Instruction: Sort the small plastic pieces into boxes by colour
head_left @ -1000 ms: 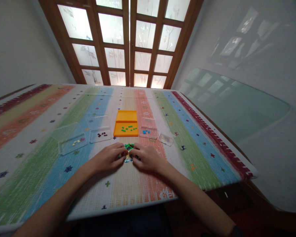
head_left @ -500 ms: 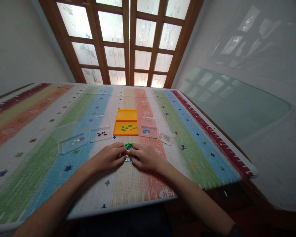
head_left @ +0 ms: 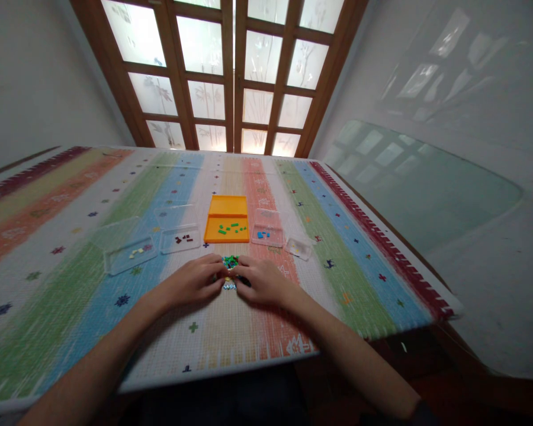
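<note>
A cluster of small coloured building bricks (head_left: 231, 261), mostly green with some yellow, blue and white, lies on the cloth between my hands. From the left, my left hand (head_left: 199, 278) curls its fingers against the cluster, thumb below. My right hand (head_left: 261, 280) mirrors it on the other side, fingertips bent in close to the left ones. Both are closed around the bricks, and the fingers hide part of them. Whether the bricks are joined or loose I cannot tell. Just beyond sits an open orange case (head_left: 226, 236) with several green bricks (head_left: 234, 225) in it.
Clear open boxes stand in a row: one with cream bricks (head_left: 137, 253), one with dark brown bricks (head_left: 184, 239), one with blue bricks (head_left: 263, 235), and a small box (head_left: 298, 248) at the right. A striped cloth (head_left: 222, 337) covers the table.
My fingers have shifted slightly around the bricks, and a little more of the cluster shows between them. The boxes and orange case stay in place.
</note>
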Demonstrator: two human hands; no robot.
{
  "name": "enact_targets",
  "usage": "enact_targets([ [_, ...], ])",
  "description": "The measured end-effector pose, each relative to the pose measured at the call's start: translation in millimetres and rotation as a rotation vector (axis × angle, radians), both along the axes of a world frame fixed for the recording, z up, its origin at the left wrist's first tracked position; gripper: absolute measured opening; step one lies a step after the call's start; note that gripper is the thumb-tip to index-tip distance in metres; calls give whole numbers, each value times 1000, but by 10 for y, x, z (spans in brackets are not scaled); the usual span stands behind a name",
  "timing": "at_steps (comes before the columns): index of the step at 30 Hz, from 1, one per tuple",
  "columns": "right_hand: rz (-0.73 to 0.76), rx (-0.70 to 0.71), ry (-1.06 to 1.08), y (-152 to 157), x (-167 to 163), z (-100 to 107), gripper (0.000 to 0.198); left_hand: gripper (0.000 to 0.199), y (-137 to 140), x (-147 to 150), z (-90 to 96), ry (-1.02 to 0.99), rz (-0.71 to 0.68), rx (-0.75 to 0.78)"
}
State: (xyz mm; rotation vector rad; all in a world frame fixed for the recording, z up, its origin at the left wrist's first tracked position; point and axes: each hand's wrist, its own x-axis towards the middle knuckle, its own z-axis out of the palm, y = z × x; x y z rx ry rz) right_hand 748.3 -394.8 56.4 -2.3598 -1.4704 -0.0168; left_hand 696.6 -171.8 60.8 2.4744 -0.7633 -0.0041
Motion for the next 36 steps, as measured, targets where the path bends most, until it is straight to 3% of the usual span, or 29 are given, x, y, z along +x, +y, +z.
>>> enact_targets([
  [24,-43,49,95,7,95,10,10,18,29,4,30,50,51,11],
  [36,41,107,106,5,87,-53,11,21,48,-3,29,40,39,5],
])
